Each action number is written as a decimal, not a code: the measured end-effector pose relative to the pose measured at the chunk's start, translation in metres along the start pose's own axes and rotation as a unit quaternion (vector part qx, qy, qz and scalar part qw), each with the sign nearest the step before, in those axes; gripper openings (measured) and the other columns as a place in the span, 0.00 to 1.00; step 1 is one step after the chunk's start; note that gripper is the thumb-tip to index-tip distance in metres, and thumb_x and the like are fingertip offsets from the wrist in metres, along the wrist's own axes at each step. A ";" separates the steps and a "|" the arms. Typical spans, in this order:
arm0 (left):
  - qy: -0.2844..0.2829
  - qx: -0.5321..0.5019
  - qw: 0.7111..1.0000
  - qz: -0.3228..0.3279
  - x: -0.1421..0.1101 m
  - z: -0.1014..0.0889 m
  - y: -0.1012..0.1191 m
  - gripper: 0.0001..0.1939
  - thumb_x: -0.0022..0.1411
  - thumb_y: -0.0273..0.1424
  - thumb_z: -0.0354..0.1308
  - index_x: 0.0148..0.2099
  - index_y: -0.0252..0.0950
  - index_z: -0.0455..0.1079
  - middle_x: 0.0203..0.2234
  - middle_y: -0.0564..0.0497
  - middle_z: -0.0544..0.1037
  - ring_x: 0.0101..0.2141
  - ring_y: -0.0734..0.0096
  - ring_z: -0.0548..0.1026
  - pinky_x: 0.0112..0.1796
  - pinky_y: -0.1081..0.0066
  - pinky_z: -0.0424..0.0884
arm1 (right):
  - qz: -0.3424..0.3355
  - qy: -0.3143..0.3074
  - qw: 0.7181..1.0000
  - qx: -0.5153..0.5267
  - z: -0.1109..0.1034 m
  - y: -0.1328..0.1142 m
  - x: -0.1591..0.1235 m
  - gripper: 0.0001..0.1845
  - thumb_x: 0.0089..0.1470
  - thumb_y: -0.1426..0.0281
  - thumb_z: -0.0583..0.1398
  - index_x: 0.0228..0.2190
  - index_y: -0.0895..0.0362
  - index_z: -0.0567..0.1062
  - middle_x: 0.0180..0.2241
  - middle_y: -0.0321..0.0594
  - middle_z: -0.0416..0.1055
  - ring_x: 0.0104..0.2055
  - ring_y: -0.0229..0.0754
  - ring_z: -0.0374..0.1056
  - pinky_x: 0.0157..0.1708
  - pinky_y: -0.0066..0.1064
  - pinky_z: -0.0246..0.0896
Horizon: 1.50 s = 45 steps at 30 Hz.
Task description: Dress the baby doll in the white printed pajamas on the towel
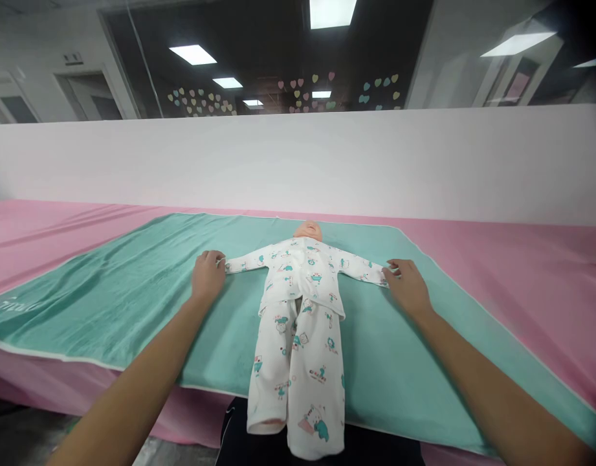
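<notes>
A baby doll (309, 229) lies on its back, dressed in a white printed long-sleeved top (302, 268) and matching trousers (317, 369). Both sleeves stretch out sideways. My left hand (209, 272) pinches the cuff of the sleeve on the left. At the opposite cuff, my right hand (407, 285) has its fingers closed on the sleeve end. The trouser legs hang over the near edge toward my lap. Inside the sleeves and legs, the doll's limbs are hidden.
Beneath the doll a green towel (147, 291) with a white border is spread over a pink cloth (496, 272). A white low wall (278, 165) stands behind, with dark glass above it. My dark-clothed lap is under the near edge.
</notes>
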<state>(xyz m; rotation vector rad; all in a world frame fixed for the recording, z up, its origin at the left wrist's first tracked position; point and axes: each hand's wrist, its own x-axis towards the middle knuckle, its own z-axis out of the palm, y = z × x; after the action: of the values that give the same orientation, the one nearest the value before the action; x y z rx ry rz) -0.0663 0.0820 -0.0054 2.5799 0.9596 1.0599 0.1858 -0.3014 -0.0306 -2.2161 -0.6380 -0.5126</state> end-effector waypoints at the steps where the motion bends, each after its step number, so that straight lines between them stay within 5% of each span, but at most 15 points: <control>1: -0.009 -0.052 0.999 0.004 -0.010 -0.006 0.010 0.10 0.60 0.32 0.45 0.40 0.36 0.64 0.38 0.46 0.69 0.42 0.63 0.67 0.43 0.66 0.64 | -0.032 -0.010 0.999 0.032 -0.003 -0.017 -0.013 0.15 0.54 0.62 0.53 0.42 0.56 0.67 0.41 0.41 0.63 0.38 0.39 0.62 0.37 0.30 0.56; 4: -0.114 -0.214 0.966 0.085 -0.052 -0.027 0.050 0.12 0.61 0.36 0.47 0.45 0.39 0.64 0.43 0.50 0.68 0.42 0.70 0.68 0.43 0.70 0.66 | -0.136 -0.127 0.974 0.125 -0.010 -0.074 -0.059 0.16 0.57 0.59 0.54 0.43 0.54 0.66 0.42 0.40 0.63 0.42 0.41 0.61 0.40 0.30 0.58; 7: -0.181 -0.236 0.933 0.202 -0.094 -0.042 0.088 0.16 0.60 0.36 0.52 0.51 0.43 0.63 0.48 0.51 0.64 0.48 0.69 0.64 0.47 0.69 0.64 | -0.202 -0.196 0.947 0.154 -0.008 -0.115 -0.094 0.15 0.57 0.62 0.55 0.45 0.53 0.65 0.43 0.39 0.62 0.41 0.40 0.61 0.40 0.30 0.58; 13: -0.107 -0.077 0.956 0.263 -0.107 -0.042 0.120 0.08 0.62 0.30 0.47 0.39 0.36 0.66 0.35 0.48 0.67 0.39 0.65 0.65 0.40 0.64 0.64 | -0.203 -0.132 0.962 0.125 0.005 -0.135 -0.100 0.09 0.60 0.71 0.48 0.34 0.56 0.67 0.33 0.37 0.63 0.35 0.38 0.60 0.35 0.28 0.55; 18: -0.113 -0.062 0.957 0.261 -0.102 -0.049 0.124 0.10 0.64 0.27 0.42 0.36 0.35 0.65 0.32 0.49 0.69 0.36 0.67 0.66 0.37 0.66 0.63 | -0.185 -0.132 0.967 0.119 -0.010 -0.143 -0.113 0.09 0.59 0.71 0.49 0.30 0.57 0.66 0.30 0.37 0.62 0.32 0.37 0.59 0.32 0.28 0.55; 22: -0.182 -0.159 0.952 0.190 -0.137 -0.077 0.115 0.07 0.62 0.33 0.48 0.39 0.38 0.65 0.30 0.52 0.70 0.35 0.68 0.67 0.36 0.68 0.66 | -0.252 -0.219 0.929 0.158 -0.043 -0.157 -0.158 0.07 0.60 0.66 0.53 0.35 0.56 0.67 0.38 0.38 0.64 0.42 0.39 0.60 0.43 0.30 0.57; 26: -0.225 -0.230 0.919 0.227 -0.189 -0.102 0.103 0.17 0.56 0.33 0.57 0.49 0.43 0.63 0.45 0.50 0.67 0.46 0.67 0.64 0.46 0.65 0.65 | -0.320 -0.266 0.904 0.101 -0.058 -0.167 -0.201 0.32 0.51 0.57 0.62 0.53 0.52 0.60 0.54 0.38 0.54 0.58 0.46 0.46 0.57 0.38 0.47; 28: -0.216 -0.209 0.919 0.255 -0.206 -0.105 0.102 0.24 0.54 0.29 0.59 0.53 0.44 0.60 0.50 0.50 0.63 0.51 0.64 0.60 0.50 0.63 0.62 | -0.326 -0.245 0.910 0.073 -0.053 -0.170 -0.211 0.35 0.49 0.60 0.64 0.56 0.53 0.57 0.55 0.39 0.53 0.59 0.47 0.43 0.59 0.41 0.43; 32: -0.149 -0.128 0.942 0.272 -0.215 -0.101 0.102 0.16 0.57 0.23 0.52 0.48 0.41 0.63 0.47 0.48 0.65 0.48 0.62 0.61 0.47 0.58 0.63 | -0.294 -0.183 0.935 0.077 -0.039 -0.171 -0.211 0.20 0.51 0.76 0.58 0.47 0.53 0.65 0.48 0.39 0.60 0.52 0.45 0.53 0.53 0.40 0.50; 35: -0.109 -0.109 0.956 0.250 -0.209 -0.097 0.100 0.09 0.58 0.23 0.50 0.40 0.38 0.65 0.40 0.48 0.67 0.41 0.63 0.64 0.39 0.62 0.66 | -0.259 -0.154 0.948 0.098 -0.041 -0.168 -0.204 0.13 0.49 0.79 0.56 0.37 0.56 0.68 0.40 0.40 0.61 0.44 0.44 0.57 0.45 0.38 0.56; 40: -0.109 -0.251 0.953 0.133 -0.212 -0.087 0.098 0.03 0.60 0.28 0.51 0.38 0.38 0.64 0.36 0.49 0.65 0.36 0.70 0.65 0.33 0.71 0.69 | -0.144 -0.129 0.969 0.154 -0.043 -0.161 -0.205 0.03 0.55 0.74 0.53 0.34 0.57 0.66 0.35 0.39 0.58 0.35 0.39 0.57 0.34 0.31 0.57; 45: -0.119 -0.345 0.929 0.065 -0.227 -0.078 0.098 0.03 0.61 0.31 0.50 0.38 0.38 0.64 0.38 0.50 0.63 0.35 0.74 0.66 0.30 0.75 0.70 | -0.122 -0.120 0.967 0.188 -0.035 -0.153 -0.221 0.05 0.58 0.73 0.51 0.35 0.56 0.66 0.37 0.40 0.58 0.37 0.39 0.57 0.36 0.31 0.58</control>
<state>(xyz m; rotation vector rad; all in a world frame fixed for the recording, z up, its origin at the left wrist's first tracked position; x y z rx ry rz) -0.1921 -0.1426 -0.0371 2.1186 0.2767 0.8745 -0.0852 -0.3007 -0.0417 -1.8611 -1.0536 -0.2189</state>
